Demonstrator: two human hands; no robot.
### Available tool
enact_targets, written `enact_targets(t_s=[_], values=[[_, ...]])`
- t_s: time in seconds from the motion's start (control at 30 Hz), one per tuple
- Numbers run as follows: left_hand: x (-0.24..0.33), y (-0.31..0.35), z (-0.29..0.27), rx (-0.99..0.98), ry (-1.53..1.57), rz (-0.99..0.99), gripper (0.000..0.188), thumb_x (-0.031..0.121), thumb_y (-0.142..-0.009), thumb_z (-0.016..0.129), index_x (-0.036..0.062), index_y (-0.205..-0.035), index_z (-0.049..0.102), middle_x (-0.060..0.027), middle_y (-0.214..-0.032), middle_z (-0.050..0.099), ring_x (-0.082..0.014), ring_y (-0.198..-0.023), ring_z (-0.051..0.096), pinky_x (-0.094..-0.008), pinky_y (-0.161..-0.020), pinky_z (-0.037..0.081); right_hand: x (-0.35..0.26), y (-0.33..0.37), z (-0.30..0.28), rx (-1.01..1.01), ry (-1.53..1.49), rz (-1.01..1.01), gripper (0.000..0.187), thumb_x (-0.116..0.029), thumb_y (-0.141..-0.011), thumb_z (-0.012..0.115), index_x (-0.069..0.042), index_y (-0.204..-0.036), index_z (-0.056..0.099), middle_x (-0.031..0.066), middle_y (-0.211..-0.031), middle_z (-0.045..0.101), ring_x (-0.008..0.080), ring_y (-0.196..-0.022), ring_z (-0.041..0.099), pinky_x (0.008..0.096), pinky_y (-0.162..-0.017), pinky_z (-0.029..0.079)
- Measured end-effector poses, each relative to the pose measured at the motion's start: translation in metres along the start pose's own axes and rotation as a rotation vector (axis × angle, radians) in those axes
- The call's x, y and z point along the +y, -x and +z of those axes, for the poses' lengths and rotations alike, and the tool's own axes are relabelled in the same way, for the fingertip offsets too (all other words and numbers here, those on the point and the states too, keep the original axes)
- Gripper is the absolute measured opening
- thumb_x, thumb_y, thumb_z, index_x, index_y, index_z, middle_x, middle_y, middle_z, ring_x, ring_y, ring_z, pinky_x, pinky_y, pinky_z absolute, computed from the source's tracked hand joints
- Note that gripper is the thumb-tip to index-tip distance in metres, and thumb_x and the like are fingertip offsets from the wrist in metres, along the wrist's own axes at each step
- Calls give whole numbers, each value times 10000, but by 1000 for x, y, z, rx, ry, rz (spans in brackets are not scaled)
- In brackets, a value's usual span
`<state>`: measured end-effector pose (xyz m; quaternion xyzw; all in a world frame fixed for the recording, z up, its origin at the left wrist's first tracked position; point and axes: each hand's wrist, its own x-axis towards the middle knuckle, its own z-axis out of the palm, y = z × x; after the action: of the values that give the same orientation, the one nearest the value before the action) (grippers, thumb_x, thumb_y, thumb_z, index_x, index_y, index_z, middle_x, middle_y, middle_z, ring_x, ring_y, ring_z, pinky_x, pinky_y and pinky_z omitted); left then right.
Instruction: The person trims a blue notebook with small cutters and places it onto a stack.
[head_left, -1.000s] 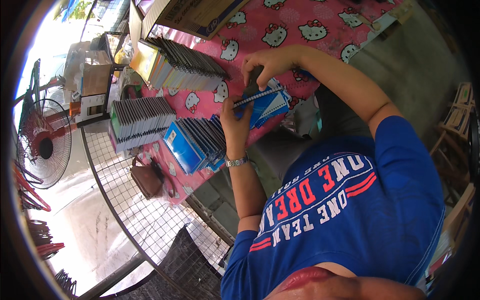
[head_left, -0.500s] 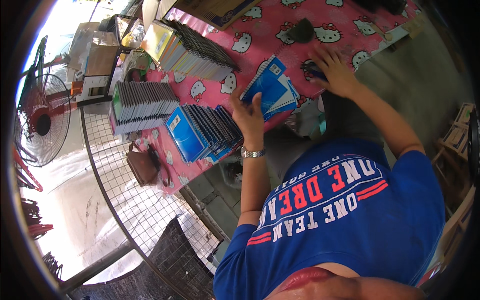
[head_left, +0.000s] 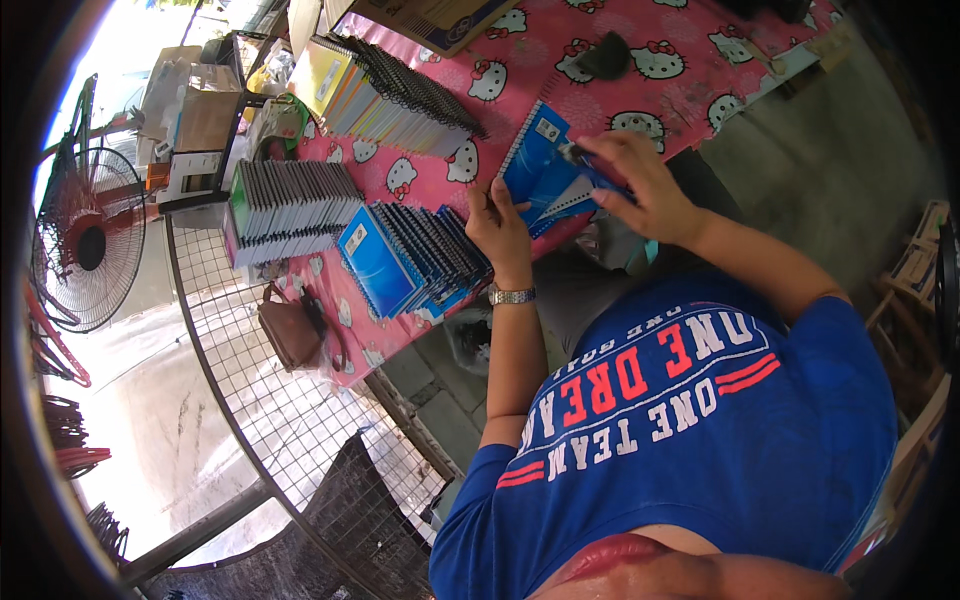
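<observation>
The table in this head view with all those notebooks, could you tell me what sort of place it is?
Probably a small open-air stall or workshop for notebooks: rows of spiral notebooks on a pink cartoon tablecloth, a standing fan, and wire mesh.

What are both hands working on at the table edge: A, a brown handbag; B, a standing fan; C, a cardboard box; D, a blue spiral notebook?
D: the left hand and right hand both grip a blue spiral notebook on the pink tablecloth.

The person wears a blue short-sleeved shirt [head_left: 690, 420] with white and red lettering, plus a metal wristwatch [head_left: 511, 296].
</observation>
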<state>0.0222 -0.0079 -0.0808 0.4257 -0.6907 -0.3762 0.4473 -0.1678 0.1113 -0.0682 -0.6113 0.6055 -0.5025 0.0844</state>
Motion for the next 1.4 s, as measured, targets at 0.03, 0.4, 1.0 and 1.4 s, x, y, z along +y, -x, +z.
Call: enact_targets(t_s=[0.03,0.4,1.0,1.4], values=[[-2,0,-1,-13,4,-16,196,92,-972,607,-38,-1103,540,-81,-905,603,-85,-674,598,-254,-521,579,-7,-1,3,-74,-44,-8,565,-218,-866,659,-98,-1390,484,163,-1259,510,338,-1167,471,440,-1029,358],[-2,4,0,6,15,42,199,-72,-903,586,-48,-1101,575,-106,-924,689,-101,-749,655,-246,-663,549,-27,-15,20,-190,71,-137,570,-257,-812,712,-128,-1339,537,118,-1248,514,321,-1164,474,470,-997,377],[56,5,-36,212,-597,655,224,11,-836,690,-13,-1059,682,-142,-975,694,-293,-846,677,-383,-755,545,-33,-20,-12,-608,-1019,638,462,-197,-914,652,-88,-1347,532,87,-1205,573,186,-1143,552,342,-965,463],[106,-90,-166,-69,-1104,63,391,130,-841,536,43,-1221,560,-209,-1037,660,-405,-1002,607,-490,-876,452,56,-8,21,-268,333,-223,676,-241,-768,753,-124,-1383,498,90,-1407,478,307,-1291,458,460,-1113,339]])
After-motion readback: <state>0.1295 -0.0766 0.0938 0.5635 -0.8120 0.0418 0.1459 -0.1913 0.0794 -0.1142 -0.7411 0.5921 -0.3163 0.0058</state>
